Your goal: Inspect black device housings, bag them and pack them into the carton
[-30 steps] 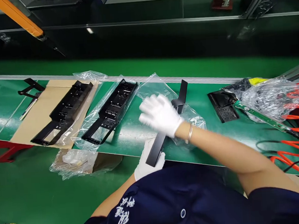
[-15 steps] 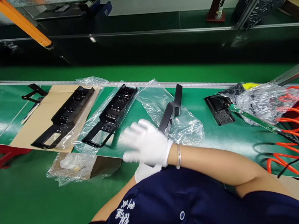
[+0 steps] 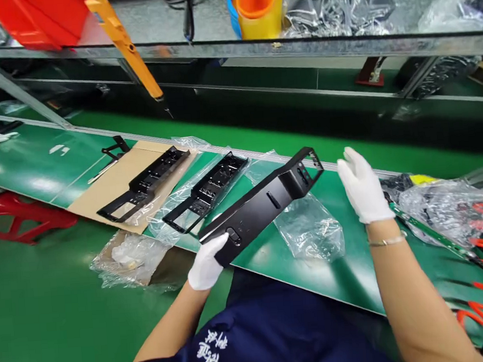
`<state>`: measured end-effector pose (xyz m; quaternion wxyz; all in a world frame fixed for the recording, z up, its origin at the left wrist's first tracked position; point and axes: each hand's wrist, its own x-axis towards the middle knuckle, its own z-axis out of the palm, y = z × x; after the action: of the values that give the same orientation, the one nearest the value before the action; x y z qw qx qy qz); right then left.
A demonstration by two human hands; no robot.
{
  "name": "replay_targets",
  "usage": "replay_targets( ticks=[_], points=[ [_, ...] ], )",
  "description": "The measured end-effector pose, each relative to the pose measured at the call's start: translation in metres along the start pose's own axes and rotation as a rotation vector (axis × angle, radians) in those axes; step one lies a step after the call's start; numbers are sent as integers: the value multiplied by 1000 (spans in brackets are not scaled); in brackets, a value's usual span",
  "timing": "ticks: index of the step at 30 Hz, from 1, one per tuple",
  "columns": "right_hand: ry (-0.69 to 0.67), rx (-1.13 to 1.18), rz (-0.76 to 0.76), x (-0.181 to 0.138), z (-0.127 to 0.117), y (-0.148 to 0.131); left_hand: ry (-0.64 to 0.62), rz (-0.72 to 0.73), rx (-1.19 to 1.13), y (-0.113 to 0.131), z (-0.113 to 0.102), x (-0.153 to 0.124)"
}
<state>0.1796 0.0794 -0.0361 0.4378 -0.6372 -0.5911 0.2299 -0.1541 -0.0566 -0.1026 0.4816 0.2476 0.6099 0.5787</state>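
Holding bracket (image 3: 263, 204) over table (image 3: 355, 275) edge, right hand (image 3: 364, 191) clear

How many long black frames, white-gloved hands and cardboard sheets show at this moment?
Long black frames: 3 (held frame gripped by the left hand; second frame on the cardboard sheet; third frame on a clear bag)
White-gloved hands: 2 (left hand, and right hand open, apart from the held frame)
Cardboard sheets: 1
Total: 6
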Motion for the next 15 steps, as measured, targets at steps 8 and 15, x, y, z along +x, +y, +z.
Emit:
replay_targets(
  ticks=[8, 15],
  points=[
    [-13, 788, 366, -39, -25, 27, -267, -95, -314, 44, 23, -3],
    [79, 716, 380, -63, -57, 19, -341, -53, -290, 51, 33, 1]
  ],
)
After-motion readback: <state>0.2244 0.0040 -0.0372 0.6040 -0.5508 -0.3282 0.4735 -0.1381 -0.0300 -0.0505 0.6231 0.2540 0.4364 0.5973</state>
